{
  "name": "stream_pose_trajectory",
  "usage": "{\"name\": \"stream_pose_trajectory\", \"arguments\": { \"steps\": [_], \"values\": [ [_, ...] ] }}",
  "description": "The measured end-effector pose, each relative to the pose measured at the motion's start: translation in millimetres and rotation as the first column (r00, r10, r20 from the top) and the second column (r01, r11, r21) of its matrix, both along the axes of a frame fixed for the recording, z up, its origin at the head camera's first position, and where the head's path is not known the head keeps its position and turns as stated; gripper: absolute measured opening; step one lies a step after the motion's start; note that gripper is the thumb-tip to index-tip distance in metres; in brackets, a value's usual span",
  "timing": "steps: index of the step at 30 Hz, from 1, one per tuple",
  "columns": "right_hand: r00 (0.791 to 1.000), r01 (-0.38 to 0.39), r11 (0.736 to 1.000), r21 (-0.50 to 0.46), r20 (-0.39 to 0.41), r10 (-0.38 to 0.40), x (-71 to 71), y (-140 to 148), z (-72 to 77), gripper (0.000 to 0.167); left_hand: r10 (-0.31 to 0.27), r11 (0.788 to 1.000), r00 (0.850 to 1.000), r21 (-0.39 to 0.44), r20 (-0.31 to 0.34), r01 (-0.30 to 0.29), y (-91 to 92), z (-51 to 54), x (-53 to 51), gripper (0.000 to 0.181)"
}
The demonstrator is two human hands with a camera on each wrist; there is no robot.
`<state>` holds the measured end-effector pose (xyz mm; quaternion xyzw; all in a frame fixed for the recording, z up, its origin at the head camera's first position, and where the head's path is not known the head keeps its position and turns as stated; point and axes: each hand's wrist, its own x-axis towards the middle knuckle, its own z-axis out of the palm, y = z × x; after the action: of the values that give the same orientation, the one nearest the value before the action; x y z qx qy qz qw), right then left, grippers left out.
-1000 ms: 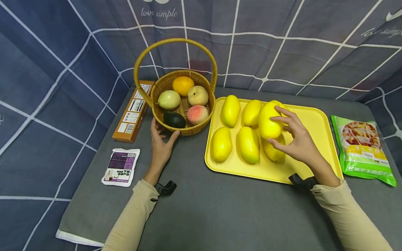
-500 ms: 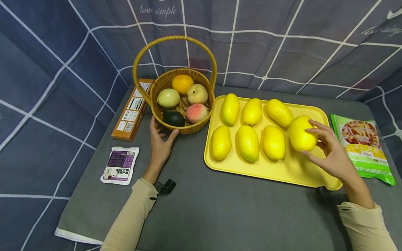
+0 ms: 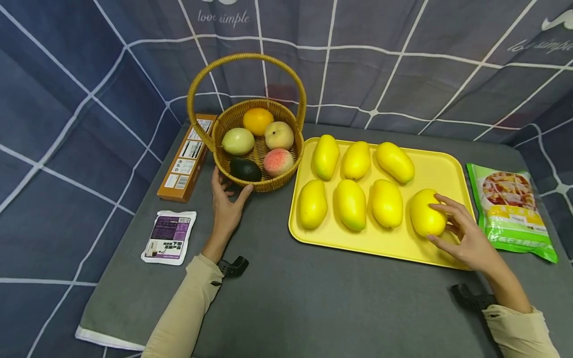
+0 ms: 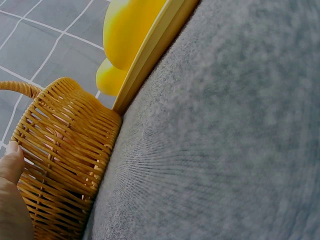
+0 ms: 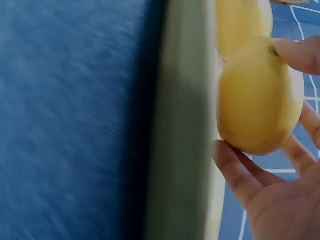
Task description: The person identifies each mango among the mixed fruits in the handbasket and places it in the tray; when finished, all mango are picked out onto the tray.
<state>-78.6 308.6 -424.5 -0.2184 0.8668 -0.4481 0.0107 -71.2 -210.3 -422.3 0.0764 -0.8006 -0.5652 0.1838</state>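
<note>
At the front right of a yellow tray [image 3: 440, 166], my right hand [image 3: 467, 243] holds a yellow mango [image 3: 427, 213] between thumb and fingers. The right wrist view shows the mango [image 5: 257, 102] with the thumb near its stem end and fingers around its other side. Several more mangoes [image 3: 387, 204] lie on the tray in two rows. My left hand [image 3: 227, 209] grips the lower left side of a wicker basket [image 3: 275, 185], its thumb against the weave. Inside the basket are an orange-yellow fruit [image 3: 257, 121], a pale green fruit [image 3: 238, 141], two peaches [image 3: 278, 162] and a dark green avocado [image 3: 245, 169].
Left of the basket lies a long brown box [image 3: 185, 164], with a purple and white packet [image 3: 169, 237] in front of it. A green food bag [image 3: 512, 214] is right of the tray. A grid-patterned curtain [image 3: 358, 74] hangs behind the grey-covered table [image 3: 313, 298].
My right hand has carried the mango rightward from above the other mangoes, then toward me and down to the tray's front right. My left hand has stayed at the basket.
</note>
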Motion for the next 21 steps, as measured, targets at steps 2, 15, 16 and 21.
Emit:
{"name": "stream_pose_trajectory", "arguments": {
  "steps": [2, 15, 16, 21],
  "values": [
    [1.000, 0.016, 1.000, 0.021, 0.013, -0.016, 0.3, -1.9, -2.6, 0.079, 0.001, 1.000, 1.000, 0.005, 0.001, -0.001, -0.6, -0.6, 0.4, 0.090],
    [0.997, 0.079, 0.995, 0.065, -0.031, -0.077, 5.5, -0.9, -9.0, 0.084, 0.005, 1.000, 1.000, 0.000, -0.005, -0.005, -2.7, -4.0, -0.4, 0.089],
    [0.997, 0.076, 0.995, 0.064, -0.036, -0.074, 6.0, -1.2, -9.2, 0.084, 0.005, 1.000, 1.000, 0.000, -0.008, -0.005, -3.2, -5.1, -0.1, 0.089],
    [0.997, 0.062, 0.997, 0.044, -0.054, -0.059, 6.8, -3.6, -11.5, 0.087, 0.021, 1.000, 1.000, -0.004, -0.002, -0.021, -10.8, -23.2, -2.6, 0.089]
  ]
}}
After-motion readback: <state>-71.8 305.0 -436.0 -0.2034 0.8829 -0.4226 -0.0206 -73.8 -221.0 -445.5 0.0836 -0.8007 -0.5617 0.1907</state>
